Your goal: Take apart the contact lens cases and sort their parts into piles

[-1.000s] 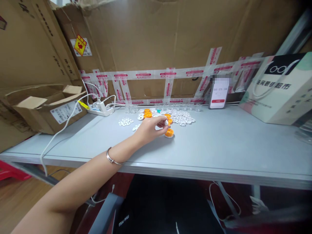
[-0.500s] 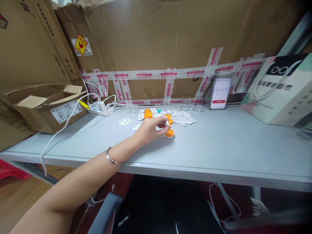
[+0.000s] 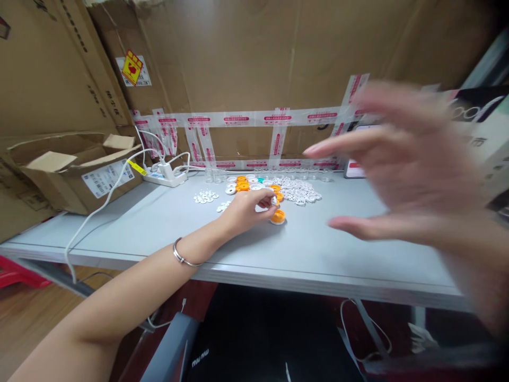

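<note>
My left hand [image 3: 248,207] is closed in a pinch over the table, gripping a small white part [image 3: 274,200] that the fingers partly hide. Just beneath its fingertips sits an orange round cap [image 3: 278,217] with a white lower rim. Beyond the hand lie more orange pieces [image 3: 242,185] and white round pieces [image 3: 230,190]. A pile of white openwork rings [image 3: 300,191] is spread to the right of them. My right hand [image 3: 405,164], blurred by motion, hovers in the air at the right, fingers apart with nothing between them.
Small white parts [image 3: 205,197] lie left of my left hand. Clear cups [image 3: 214,176] line the table's back. A power strip [image 3: 165,178] with white cables stands by an open carton [image 3: 71,170]. Behind my right hand are a phone [image 3: 352,168] and a paper bag [image 3: 487,151].
My right hand has come into view from the right, spread and moving, covering much of the phone and the bag. My left hand has stayed nearly still with its white part.
</note>
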The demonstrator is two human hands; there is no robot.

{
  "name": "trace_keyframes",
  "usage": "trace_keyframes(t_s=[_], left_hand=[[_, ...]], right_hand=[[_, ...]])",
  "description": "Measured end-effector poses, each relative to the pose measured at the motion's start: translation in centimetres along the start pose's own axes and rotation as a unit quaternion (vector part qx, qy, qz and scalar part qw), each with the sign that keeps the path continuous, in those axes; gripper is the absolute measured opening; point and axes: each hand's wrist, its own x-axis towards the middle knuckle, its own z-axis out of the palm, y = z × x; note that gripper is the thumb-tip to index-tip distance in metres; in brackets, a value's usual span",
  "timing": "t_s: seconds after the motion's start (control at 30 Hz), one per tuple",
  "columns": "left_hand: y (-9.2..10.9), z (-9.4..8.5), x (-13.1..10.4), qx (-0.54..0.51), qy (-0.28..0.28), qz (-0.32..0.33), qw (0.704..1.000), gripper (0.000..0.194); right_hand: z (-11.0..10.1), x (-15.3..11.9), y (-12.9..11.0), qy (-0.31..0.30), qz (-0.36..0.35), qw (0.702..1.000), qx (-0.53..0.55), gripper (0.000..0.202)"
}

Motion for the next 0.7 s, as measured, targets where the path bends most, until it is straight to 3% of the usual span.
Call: trace_keyframes(t_s=[0.07,0.1,0.23,0.33,0.5,0.7], left_hand=[[0.0,0.0,0.0,-0.009,-0.012,-0.021,1.0,0.015],[-0.1,0.0,0.0,-0.018,-0.02,-0.029,0.999,0.016],[-0.1,0.0,0.0,-0.04,-0.068,-0.021,0.997,0.018],[-0.1,-0.1,0.0,0.001,-0.085,0.012,0.996,0.015],[-0.3,-0.1,0.0,0.05,-0.052,0.065,0.995,0.02],[-0.5,0.3,-0.2,-0.043,-0.056,0.022,0.997,0.013]], right_hand=[[1.7,0.6,1.9,-0.078,-0.06,0.995,-0.016,0.046],[2.6,0.7,3.1,-0.102,-0.062,0.992,-0.029,0.033],[5.0,0.3,6.8,-0.119,0.005,0.991,-0.056,0.015],[5.4,-0.3,7.4,-0.135,0.022,0.99,-0.029,0.017],[5.6,-0.7,7.6,-0.111,0.07,0.991,0.032,0.019],[6.1,-0.8,8.1,-0.108,0.157,0.976,0.11,0.024]])
